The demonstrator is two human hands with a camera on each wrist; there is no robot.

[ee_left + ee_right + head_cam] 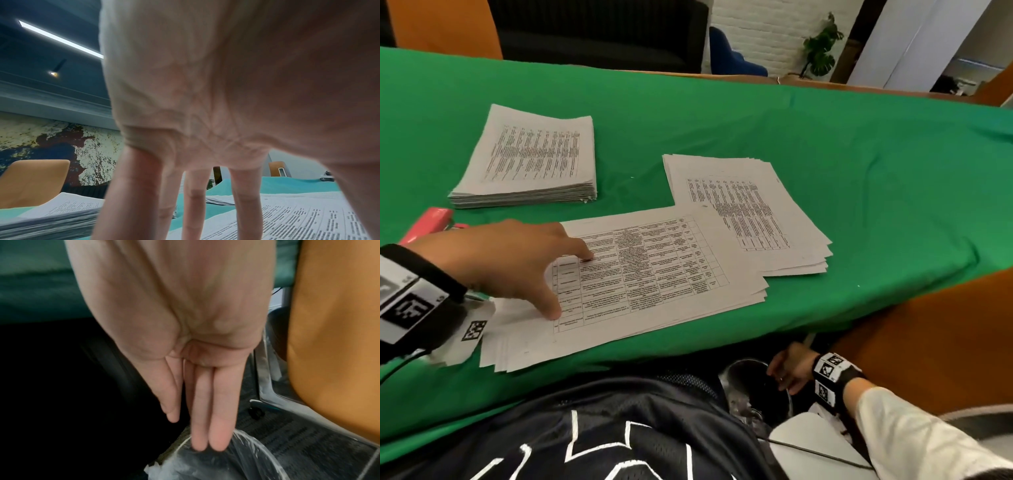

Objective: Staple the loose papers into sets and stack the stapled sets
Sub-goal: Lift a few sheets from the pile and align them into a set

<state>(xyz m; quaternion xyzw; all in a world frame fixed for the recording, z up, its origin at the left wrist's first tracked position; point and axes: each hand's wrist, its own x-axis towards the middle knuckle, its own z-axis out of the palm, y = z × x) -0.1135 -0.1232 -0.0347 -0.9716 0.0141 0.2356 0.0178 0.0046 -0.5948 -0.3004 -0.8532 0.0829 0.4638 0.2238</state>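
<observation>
Left hand (500,260), fingers (585,254) spread flat, pins the loose papers (654,274), light, limp, slippery sheets best pinched at a corner beyond the fingertips; right hand (789,371) hangs released over a bin (226,459)

The head view is evenly bright with soft shadows and wide-angle bending at the edges. Both wrist views are dimmer and blurred up close — a ceiling light strip (59,39) glares in the left one.
</observation>
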